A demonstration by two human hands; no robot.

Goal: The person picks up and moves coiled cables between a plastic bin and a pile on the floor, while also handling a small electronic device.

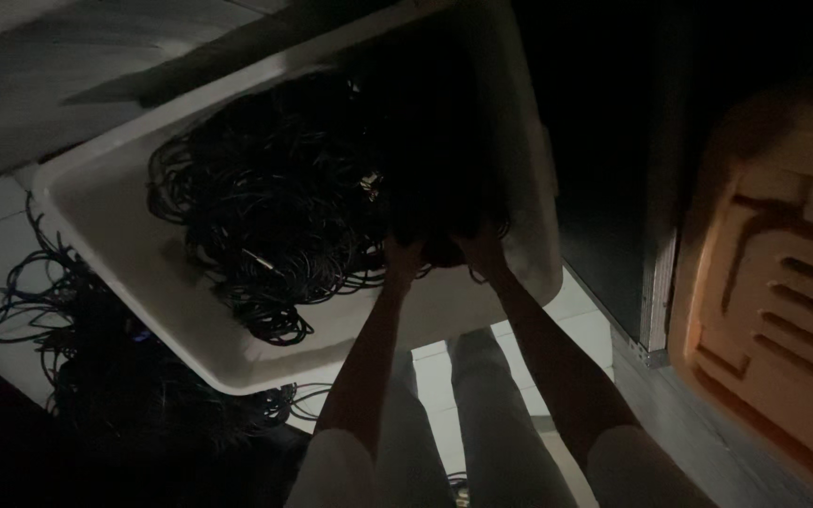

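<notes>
A large white plastic bin (143, 282) stands on the tiled floor with a tangled heap of black cables (275, 198) in it. Both my arms reach into its near right part. My left hand (402, 259) and my right hand (482, 249) are close together, each closed on one side of a dark cable bundle (439, 240) that lies on the heap. The light is dim and my fingers are partly lost in the shadow over that side of the bin.
More black cables (68, 329) lie in loose loops on the floor left of the bin. At the right stands an orange ribbed plastic case (783, 282), with a dark cabinet wall (613, 188) beside it. My legs (482, 423) are below the bin.
</notes>
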